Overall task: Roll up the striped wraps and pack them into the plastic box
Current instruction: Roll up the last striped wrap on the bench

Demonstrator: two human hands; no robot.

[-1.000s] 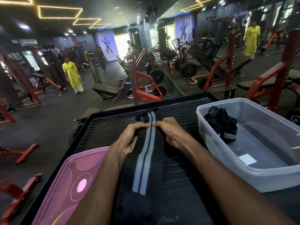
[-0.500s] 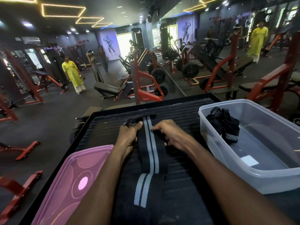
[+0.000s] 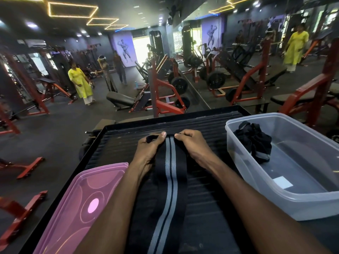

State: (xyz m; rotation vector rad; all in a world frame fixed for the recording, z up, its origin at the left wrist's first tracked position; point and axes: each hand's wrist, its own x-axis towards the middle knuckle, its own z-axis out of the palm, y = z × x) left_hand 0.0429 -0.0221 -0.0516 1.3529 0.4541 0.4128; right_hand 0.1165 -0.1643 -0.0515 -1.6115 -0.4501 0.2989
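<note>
A long black wrap with grey stripes (image 3: 169,182) is laid along the black ribbed tabletop (image 3: 124,143); its far end is pinched by the curled fingers of the left hand (image 3: 150,145) and right hand (image 3: 192,143), the roll barely begun. One dark wrap bundle (image 3: 254,142) is already packed in the clear plastic box (image 3: 286,202), which is otherwise mostly unfilled.

Single head-worn wide-angle view, facing forward and down, close over the black platform (image 3: 211,121)
</note>
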